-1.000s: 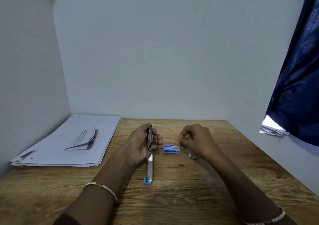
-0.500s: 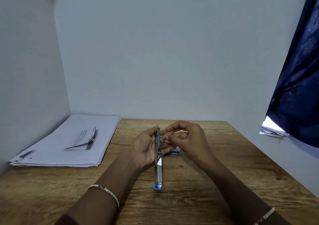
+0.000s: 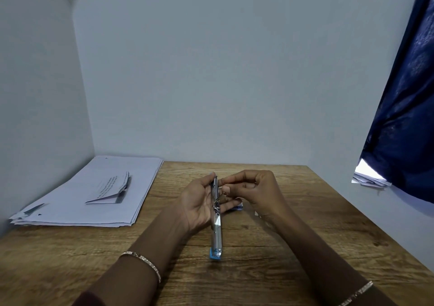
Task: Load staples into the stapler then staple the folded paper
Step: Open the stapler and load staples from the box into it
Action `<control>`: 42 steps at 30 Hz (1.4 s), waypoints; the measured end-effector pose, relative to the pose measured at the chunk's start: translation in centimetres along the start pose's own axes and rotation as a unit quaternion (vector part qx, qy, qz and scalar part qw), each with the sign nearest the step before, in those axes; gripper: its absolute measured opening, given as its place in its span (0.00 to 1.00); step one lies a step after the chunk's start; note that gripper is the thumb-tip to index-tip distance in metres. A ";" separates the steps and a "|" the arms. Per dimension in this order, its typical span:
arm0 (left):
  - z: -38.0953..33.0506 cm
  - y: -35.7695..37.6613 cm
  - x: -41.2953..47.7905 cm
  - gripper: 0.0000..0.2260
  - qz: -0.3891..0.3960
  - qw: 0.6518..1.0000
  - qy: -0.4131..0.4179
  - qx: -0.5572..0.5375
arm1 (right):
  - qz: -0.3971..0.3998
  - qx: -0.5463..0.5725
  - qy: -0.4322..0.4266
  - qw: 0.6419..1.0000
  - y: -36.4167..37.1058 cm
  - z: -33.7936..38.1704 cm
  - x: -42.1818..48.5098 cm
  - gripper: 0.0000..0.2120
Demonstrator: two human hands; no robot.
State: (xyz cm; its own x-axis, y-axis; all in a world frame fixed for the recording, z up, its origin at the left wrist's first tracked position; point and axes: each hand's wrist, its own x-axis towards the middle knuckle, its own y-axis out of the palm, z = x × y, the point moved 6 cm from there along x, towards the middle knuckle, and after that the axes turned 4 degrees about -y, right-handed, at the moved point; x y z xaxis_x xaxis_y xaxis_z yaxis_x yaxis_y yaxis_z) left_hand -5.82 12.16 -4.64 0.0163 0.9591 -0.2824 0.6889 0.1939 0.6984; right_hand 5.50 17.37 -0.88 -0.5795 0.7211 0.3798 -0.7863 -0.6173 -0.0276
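Note:
A slim silver stapler with a blue end is swung wide open, and my left hand holds its far part above the wooden table. My right hand has its fingers pinched together right at the stapler's open far end; whatever it pinches is too small to make out. A small blue-and-white staple box lies on the table, mostly hidden under my hands. The folded paper, with printed text, rests on a stack of white sheets at the left.
Grey walls close the table at the back and left. A dark blue curtain hangs at the right above a small pile of papers. A small pale scrap lies just right of the box.
My right hand came left from beside the staple box up to the stapler's far end. My left hand shifted the open stapler slightly right.

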 end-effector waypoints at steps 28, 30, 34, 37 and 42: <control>2.2 0.1 0.7 0.23 -0.028 0.996 -0.045 0.078 | 0.089 -0.375 -0.027 0.922 0.3 1.3 1.5 0.06; 2.2 0.0 0.8 0.23 -0.038 0.995 -0.042 0.084 | 0.104 -0.388 -0.021 0.915 0.3 1.3 1.6 0.06; 2.4 0.0 0.8 0.22 -0.050 0.994 -0.047 0.090 | 0.118 -0.418 -0.028 0.900 0.7 1.3 1.9 0.05; 2.5 -0.1 0.7 0.22 -0.055 0.993 -0.054 0.090 | 0.125 -0.444 -0.035 0.887 1.1 1.2 2.2 0.04; 2.7 0.0 0.5 0.20 -0.050 0.994 -0.070 0.074 | 0.142 -0.452 -0.031 0.880 1.4 1.0 2.7 0.04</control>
State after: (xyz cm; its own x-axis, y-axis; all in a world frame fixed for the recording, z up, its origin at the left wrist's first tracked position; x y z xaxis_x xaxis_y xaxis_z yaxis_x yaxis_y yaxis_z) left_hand -3.91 12.09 -6.55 0.0357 0.8965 -0.4415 0.7916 0.2443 0.5601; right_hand 3.02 18.15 1.06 -0.7892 0.5421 0.2885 -0.4779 -0.2470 -0.8430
